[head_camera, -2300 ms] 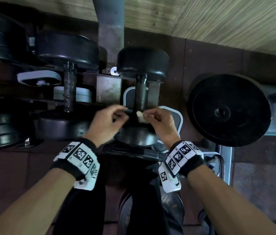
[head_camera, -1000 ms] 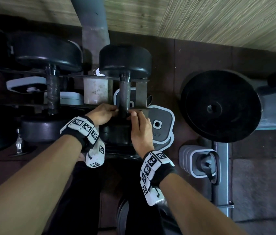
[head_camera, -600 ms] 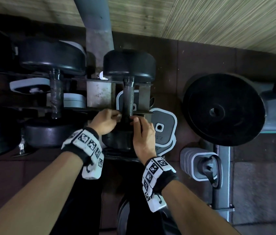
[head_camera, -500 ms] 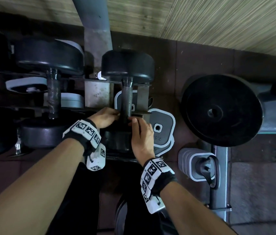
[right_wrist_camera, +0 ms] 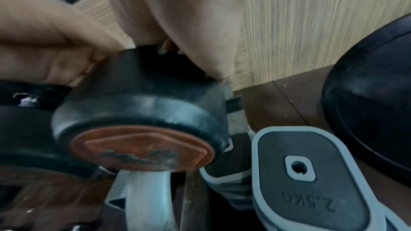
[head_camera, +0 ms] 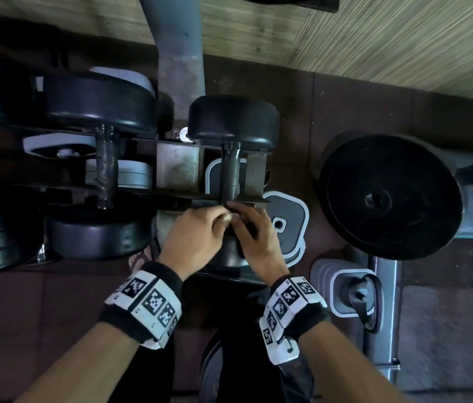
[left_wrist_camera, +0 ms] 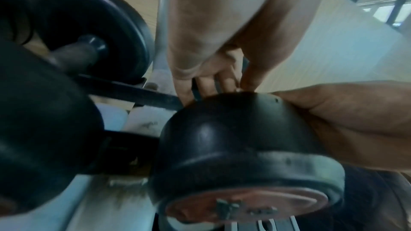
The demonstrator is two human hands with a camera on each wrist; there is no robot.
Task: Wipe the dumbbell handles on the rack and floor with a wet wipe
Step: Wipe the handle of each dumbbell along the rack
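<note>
Both hands have moved together at the near end of the handle, hiding the wipe seen earlier.

At frame centre, the dumbbell handle [head_camera: 230, 173] rests on the rack [head_camera: 180, 167]: stiff, heavy, rough metal, best wrapped around its middle. Left hand [head_camera: 197, 234] and right hand [head_camera: 254, 232] curl their fingers at its base; the wet wipe [head_camera: 227, 218] barely shows, so its holder is unclear.

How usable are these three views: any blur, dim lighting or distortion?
Head view: dim, sharp enough, wide-angle bending at the edges; dumbbell handle readable. Left wrist view: soft and smeared, near dumbbell head blurred. Right wrist view: blurred, yet "2.5KG" on the grey weight plate reads.
</note>
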